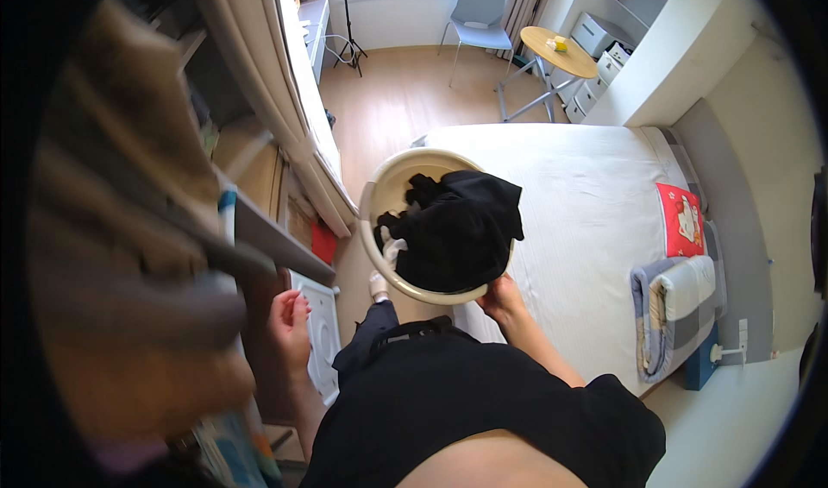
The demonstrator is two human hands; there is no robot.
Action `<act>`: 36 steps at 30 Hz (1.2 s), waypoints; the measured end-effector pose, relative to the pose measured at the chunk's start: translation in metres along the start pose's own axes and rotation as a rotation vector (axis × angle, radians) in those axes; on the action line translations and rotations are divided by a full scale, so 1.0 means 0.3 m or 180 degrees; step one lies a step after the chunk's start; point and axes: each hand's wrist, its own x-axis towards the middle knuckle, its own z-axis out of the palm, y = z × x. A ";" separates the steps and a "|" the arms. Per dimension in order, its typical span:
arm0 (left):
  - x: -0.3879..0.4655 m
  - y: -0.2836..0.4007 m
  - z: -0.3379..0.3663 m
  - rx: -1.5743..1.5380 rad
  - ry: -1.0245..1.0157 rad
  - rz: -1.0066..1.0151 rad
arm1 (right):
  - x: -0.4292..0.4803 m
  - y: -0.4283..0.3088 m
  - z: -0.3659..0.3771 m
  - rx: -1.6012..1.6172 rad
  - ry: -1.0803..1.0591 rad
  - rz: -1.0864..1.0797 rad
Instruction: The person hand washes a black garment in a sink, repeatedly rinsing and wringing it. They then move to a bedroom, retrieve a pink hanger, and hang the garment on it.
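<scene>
My right hand (502, 299) grips the near right rim of a round cream plastic basin (381, 265), held up in front of me beside the bed. Black clothing (453, 235) is heaped inside, and one fold hangs over the basin's right rim. A small white piece of cloth (392, 248) lies at the left of the heap. Away from the basin, my left hand (289, 323) hangs at my left side with loosely curled fingers and nothing seen in it. Just right of that hand is a white plastic panel-like object (321, 332).
Hanging clothes (142, 242), blurred, crowd the left side. The bed (582, 229) fills the right, with a folded quilt (679, 307) and red cushion (680, 219). Beyond it stand a round folding table (550, 44), a grey chair (480, 19) and a black tripod (351, 41).
</scene>
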 end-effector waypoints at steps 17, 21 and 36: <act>2.292 -0.303 1.168 0.0042 -0.2748 0.0022 | 1.282 -0.659 0.450 -0.0091 0.1723 -0.1459; 2.504 -0.897 1.066 0.1001 -0.0748 -0.2403 | 1.791 -0.946 0.598 -0.0686 0.1989 -0.1497; 3.268 -1.174 1.356 0.1771 -0.1213 -0.3251 | 3.347 -1.676 1.327 0.0745 0.1601 -0.0425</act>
